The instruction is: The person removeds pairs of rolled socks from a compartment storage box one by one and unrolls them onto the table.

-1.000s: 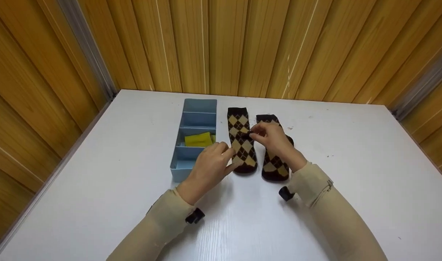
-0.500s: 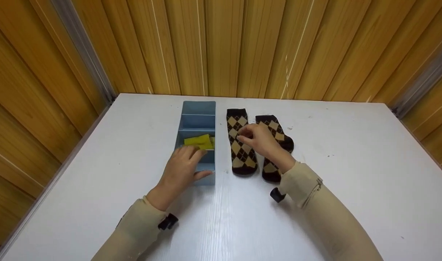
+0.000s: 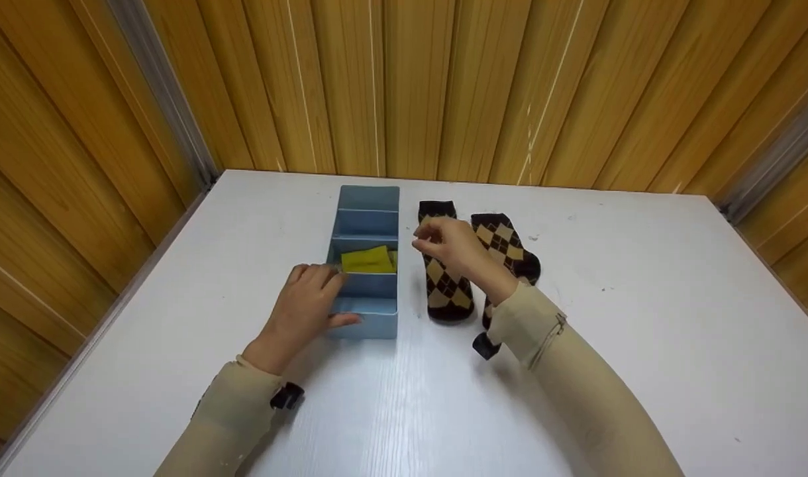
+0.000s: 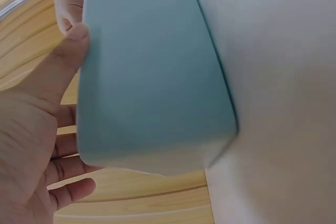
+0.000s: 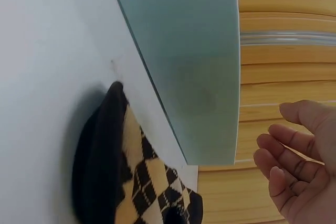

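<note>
A blue-grey divided box (image 3: 364,326) stands on the table, with a folded yellow cloth item (image 3: 366,260) in one of its middle compartments. At its near left corner is my left hand (image 3: 300,303); in the left wrist view the thumb (image 4: 77,32) touches the rim and the loosely bent fingers lie along the side. My right hand (image 3: 454,246) hovers over the left argyle sock (image 3: 449,295), fingers loosely bent. Nothing shows between them in the right wrist view. Beside it lies a second brown-and-tan argyle sock (image 3: 500,240), partly covered by the right forearm.
The white table (image 3: 642,298) meets wood-look panels (image 3: 410,86) at the back and sides. Small specks (image 3: 606,289) lie on the tabletop to the right. Each wrist carries a small black device (image 3: 288,396).
My left hand has moved left from beside the sock to the box's near left corner. My right hand has left the socks' surface and moved left toward the box. Both socks stay flat.
</note>
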A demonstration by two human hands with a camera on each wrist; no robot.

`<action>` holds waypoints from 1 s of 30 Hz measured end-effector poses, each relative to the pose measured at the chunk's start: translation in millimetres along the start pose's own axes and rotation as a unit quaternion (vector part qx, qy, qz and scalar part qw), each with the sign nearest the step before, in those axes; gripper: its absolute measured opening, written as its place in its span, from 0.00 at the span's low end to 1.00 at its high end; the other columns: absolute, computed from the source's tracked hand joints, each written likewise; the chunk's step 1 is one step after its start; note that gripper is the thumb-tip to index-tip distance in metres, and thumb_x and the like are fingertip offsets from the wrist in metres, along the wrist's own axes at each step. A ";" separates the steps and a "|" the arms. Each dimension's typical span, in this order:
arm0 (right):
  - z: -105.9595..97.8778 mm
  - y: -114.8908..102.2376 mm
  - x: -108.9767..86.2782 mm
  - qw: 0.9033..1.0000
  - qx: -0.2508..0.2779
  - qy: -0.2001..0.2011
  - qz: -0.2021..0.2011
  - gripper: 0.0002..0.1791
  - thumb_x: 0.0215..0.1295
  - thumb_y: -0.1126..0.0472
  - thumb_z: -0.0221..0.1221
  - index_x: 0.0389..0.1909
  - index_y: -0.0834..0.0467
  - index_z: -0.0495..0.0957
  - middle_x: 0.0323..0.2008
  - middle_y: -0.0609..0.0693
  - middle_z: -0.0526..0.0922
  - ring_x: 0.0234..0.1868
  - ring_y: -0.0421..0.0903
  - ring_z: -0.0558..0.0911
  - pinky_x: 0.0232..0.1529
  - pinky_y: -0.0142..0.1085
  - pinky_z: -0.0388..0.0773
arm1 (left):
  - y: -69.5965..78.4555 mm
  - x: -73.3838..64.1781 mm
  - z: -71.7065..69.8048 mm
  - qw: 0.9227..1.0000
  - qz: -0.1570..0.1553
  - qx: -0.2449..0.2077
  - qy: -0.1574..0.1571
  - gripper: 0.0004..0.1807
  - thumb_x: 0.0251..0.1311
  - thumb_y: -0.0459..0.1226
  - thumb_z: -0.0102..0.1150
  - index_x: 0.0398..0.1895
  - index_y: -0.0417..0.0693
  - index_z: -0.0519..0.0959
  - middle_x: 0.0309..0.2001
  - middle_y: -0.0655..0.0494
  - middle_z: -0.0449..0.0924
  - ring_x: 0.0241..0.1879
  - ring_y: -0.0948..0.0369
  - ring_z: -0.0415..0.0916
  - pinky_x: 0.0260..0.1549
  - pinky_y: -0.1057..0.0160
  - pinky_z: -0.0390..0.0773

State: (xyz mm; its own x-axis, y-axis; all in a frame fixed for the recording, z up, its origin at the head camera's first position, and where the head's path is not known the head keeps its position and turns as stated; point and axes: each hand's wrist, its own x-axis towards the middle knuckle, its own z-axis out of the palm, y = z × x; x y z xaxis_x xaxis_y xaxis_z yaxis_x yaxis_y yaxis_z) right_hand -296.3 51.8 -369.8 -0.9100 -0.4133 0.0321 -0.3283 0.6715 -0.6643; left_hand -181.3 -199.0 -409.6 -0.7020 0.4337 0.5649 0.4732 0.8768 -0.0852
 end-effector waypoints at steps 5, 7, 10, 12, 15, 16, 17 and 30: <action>12.1 -11.7 10.2 0.998 -0.039 -0.019 -0.042 0.16 0.65 0.55 0.60 0.49 0.58 0.81 0.48 0.54 0.83 0.45 0.50 0.79 0.47 0.42 0.78 | -6.4 -4.6 -0.4 1.000 -0.001 0.000 -0.014 0.37 0.40 0.62 0.67 0.42 0.40 0.77 0.42 0.47 0.78 0.43 0.51 0.77 0.50 0.53 0.75; 17.6 -15.4 13.4 0.996 -0.056 -0.030 -0.059 0.16 0.64 0.55 0.61 0.50 0.59 0.81 0.49 0.54 0.83 0.46 0.52 0.79 0.49 0.43 0.78 | -8.1 -5.1 -2.5 1.000 -0.007 -0.006 -0.018 0.37 0.40 0.62 0.67 0.42 0.40 0.77 0.42 0.46 0.78 0.43 0.51 0.77 0.49 0.53 0.76; 24.7 -18.5 18.0 0.993 -0.077 -0.044 -0.074 0.17 0.64 0.55 0.61 0.50 0.59 0.81 0.50 0.54 0.83 0.48 0.54 0.79 0.54 0.44 0.75 | -12.2 -5.8 -4.8 0.999 -0.015 -0.019 -0.022 0.38 0.39 0.62 0.69 0.42 0.40 0.77 0.42 0.47 0.78 0.43 0.52 0.77 0.48 0.55 0.77; 28.5 -18.8 20.6 0.992 -0.087 -0.047 -0.081 0.16 0.63 0.55 0.62 0.49 0.59 0.82 0.49 0.55 0.83 0.51 0.55 0.79 0.58 0.46 0.73 | -15.6 -6.7 -4.5 0.999 -0.014 -0.030 -0.014 0.38 0.37 0.61 0.70 0.41 0.40 0.78 0.41 0.47 0.78 0.41 0.53 0.76 0.46 0.56 0.77; 33.2 -18.5 23.3 0.990 -0.102 -0.047 -0.085 0.15 0.63 0.56 0.62 0.47 0.60 0.83 0.48 0.55 0.84 0.52 0.55 0.78 0.61 0.46 0.71 | -20.4 -9.0 -1.2 0.999 -0.001 -0.042 0.005 0.38 0.35 0.62 0.72 0.38 0.39 0.78 0.37 0.48 0.78 0.38 0.54 0.76 0.43 0.57 0.78; 34.5 -18.4 23.6 0.990 -0.107 -0.045 -0.084 0.15 0.63 0.56 0.62 0.46 0.60 0.83 0.47 0.55 0.84 0.53 0.54 0.78 0.61 0.46 0.70 | -21.6 -9.7 0.2 0.999 0.004 -0.046 0.012 0.38 0.34 0.62 0.72 0.38 0.39 0.78 0.36 0.48 0.78 0.37 0.55 0.76 0.43 0.58 0.78; 35.6 -18.7 23.8 0.989 -0.114 -0.043 -0.084 0.15 0.63 0.56 0.62 0.46 0.60 0.83 0.46 0.55 0.85 0.52 0.54 0.78 0.60 0.45 0.71 | -22.7 -10.5 1.6 0.999 0.009 -0.051 0.018 0.38 0.34 0.61 0.73 0.37 0.39 0.78 0.35 0.49 0.78 0.36 0.55 0.76 0.42 0.58 0.79; 42.5 -43.5 24.3 0.949 -0.297 -0.045 -0.095 0.12 0.59 0.53 0.65 0.34 0.59 0.83 0.33 0.53 0.86 0.37 0.51 0.82 0.37 0.43 0.80 | -32.2 -12.4 7.4 0.997 0.032 -0.065 0.042 0.36 0.30 0.58 0.76 0.33 0.39 0.77 0.34 0.50 0.77 0.34 0.56 0.75 0.35 0.63 0.80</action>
State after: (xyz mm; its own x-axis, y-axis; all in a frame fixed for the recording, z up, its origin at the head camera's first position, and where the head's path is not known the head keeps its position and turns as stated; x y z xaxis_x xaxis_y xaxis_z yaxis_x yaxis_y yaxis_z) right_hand -293.3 -13.6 -371.9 -0.8033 -0.5949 0.0268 -0.5937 0.7966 -0.1138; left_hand -191.7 -231.1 -420.0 -0.6245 0.4640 0.6283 0.5840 0.8115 -0.0189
